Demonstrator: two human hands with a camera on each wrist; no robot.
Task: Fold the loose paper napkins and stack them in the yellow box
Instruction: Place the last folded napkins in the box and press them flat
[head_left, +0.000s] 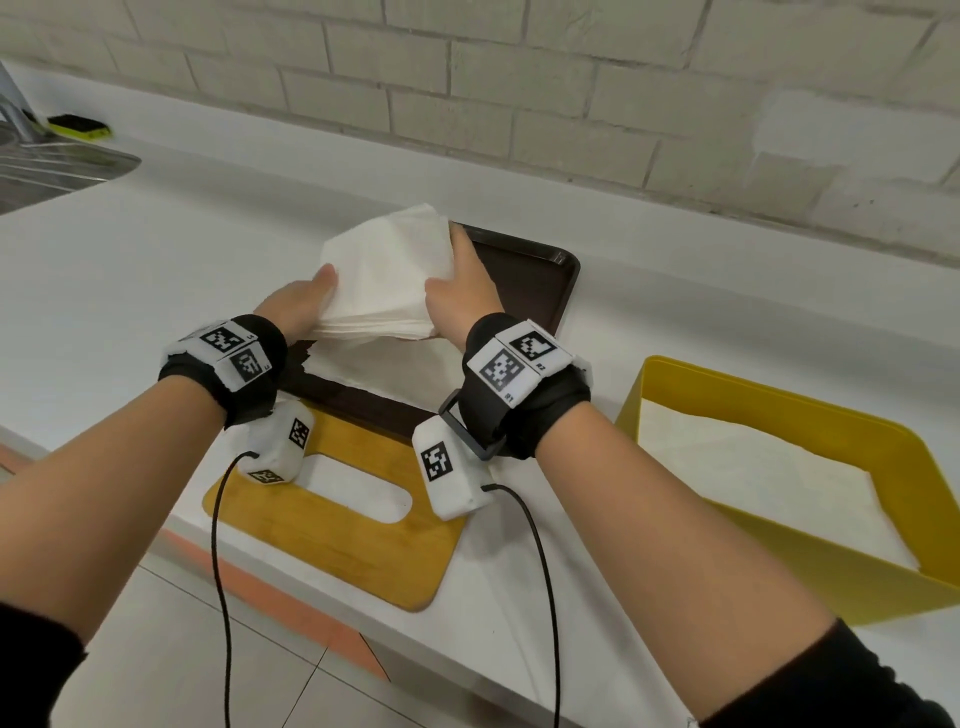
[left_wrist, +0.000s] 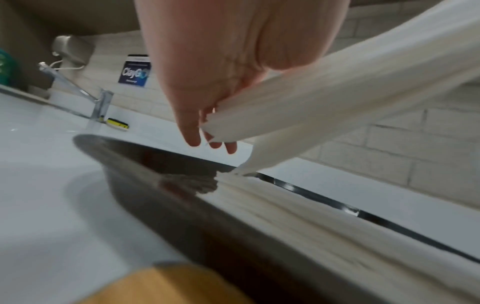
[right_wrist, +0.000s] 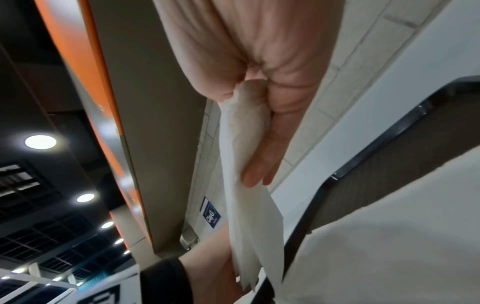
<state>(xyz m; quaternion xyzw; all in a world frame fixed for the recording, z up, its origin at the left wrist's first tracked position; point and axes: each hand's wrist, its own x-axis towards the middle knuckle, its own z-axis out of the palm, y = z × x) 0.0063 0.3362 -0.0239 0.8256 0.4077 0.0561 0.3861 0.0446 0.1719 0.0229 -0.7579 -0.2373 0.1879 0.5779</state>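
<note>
A blue sign (left_wrist: 134, 72) on the pale brick wall reads "ClayGo"; the smaller print under it is too blurred to read. Square black-and-white coded tags sit on the padded wristbands. The left hand (head_left: 298, 301) and the right hand (head_left: 460, 291) hold a thick bundle of soft white paper napkins (head_left: 387, 270) lifted above a dark rectangular tray with rounded corners (head_left: 540, 280): left fingers (left_wrist: 191, 131) under it with the thumb on top, right fingers (right_wrist: 259, 166) and thumb pinching its other side. More flat white napkins (head_left: 374, 371) lie in the tray. The glossy yellow box (head_left: 857, 577), holding layered napkins, stands on the white table (head_left: 130, 270) to the right, near a wooden lid with an oval slot (head_left: 343, 525).
</note>
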